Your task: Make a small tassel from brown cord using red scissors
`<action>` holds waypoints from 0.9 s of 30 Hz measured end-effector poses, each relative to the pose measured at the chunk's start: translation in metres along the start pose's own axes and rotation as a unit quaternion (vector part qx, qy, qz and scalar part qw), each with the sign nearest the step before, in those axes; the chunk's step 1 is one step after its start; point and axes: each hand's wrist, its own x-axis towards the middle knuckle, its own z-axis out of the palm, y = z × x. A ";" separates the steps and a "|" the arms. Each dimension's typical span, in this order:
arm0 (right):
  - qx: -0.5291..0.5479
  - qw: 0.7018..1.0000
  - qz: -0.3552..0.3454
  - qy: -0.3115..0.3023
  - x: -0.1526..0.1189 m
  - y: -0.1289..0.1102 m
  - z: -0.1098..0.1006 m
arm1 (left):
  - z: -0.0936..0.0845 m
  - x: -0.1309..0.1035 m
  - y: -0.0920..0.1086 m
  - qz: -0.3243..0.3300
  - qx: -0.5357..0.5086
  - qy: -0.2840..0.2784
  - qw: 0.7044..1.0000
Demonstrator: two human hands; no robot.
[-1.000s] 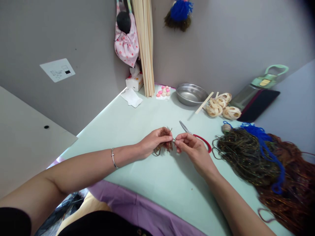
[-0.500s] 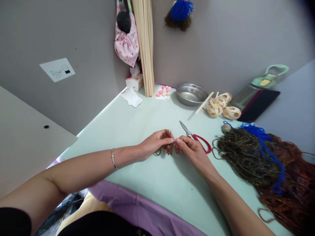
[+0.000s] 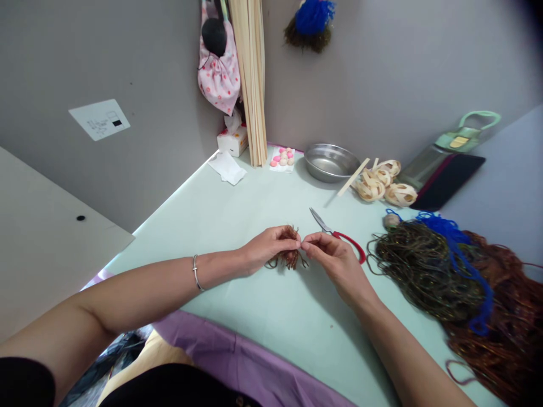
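Note:
My left hand (image 3: 268,250) is closed on a small bundle of brown yarn (image 3: 290,260), whose loose ends stick out above and below the fingers. Thumb and forefinger of my right hand (image 3: 339,257) are pinched together, almost touching the left thumb tip. What they grip, if anything, is too small to make out. Just behind the right hand lies a pair of scissors (image 3: 355,246) with red handles, blades pointing away to the left.
To the right is a heap of olive yarn (image 3: 418,265), blue yarn (image 3: 445,226) and brown yarn (image 3: 504,316). Farther back stand a metal bowl (image 3: 331,163), coiled wooden strips (image 3: 370,186), a bottle (image 3: 424,161), a dark phone-like slab (image 3: 449,181) and a tissue box (image 3: 232,141).
The right fingers have lifted slightly and straightened a little beside the left thumb. More yarn ends now show below the hands. The left hand keeps its grip.

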 end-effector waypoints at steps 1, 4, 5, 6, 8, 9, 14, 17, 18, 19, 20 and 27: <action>0.002 1.000 0.004 -0.001 0.000 -0.001 0.001 | 0.000 0.000 0.001 -0.005 -0.004 0.005 1.000; 0.008 1.000 0.009 0.000 0.000 -0.001 0.002 | -0.001 0.001 0.002 -0.015 -0.023 0.007 1.000; 0.010 1.000 0.010 0.001 0.000 -0.001 0.003 | -0.001 0.002 0.002 -0.016 -0.028 0.004 0.999; 0.011 1.000 0.012 0.001 0.000 -0.001 0.003 | -0.001 0.002 0.001 -0.016 -0.032 0.001 0.999; 0.015 1.000 0.011 0.003 0.000 -0.001 0.003 | -0.002 0.002 0.000 -0.016 -0.033 -0.008 0.999; 0.017 1.000 0.008 0.003 0.000 -0.001 0.003 | -0.002 0.002 -0.001 -0.015 -0.031 -0.013 0.999; 0.009 1.000 -0.003 0.008 0.000 0.000 0.002 | -0.003 0.001 -0.002 0.008 -0.042 -0.020 0.999; 0.007 1.000 0.002 -0.007 0.000 0.001 0.003 | -0.003 0.002 0.000 0.022 -0.078 -0.028 0.996; 0.008 1.000 -0.001 -0.017 0.000 0.002 0.004 | -0.004 0.002 0.001 0.025 -0.092 -0.035 0.995; 0.010 0.999 -0.006 -0.031 0.000 0.002 0.005 | -0.004 0.002 0.002 0.027 -0.103 -0.041 0.993; 0.016 0.999 -0.012 -0.045 0.000 0.002 0.005 | -0.004 0.003 0.003 0.029 -0.111 -0.045 0.992; 0.044 0.998 0.004 -0.037 0.002 0.010 0.001 | -0.003 0.002 0.002 0.034 -0.072 -0.006 0.997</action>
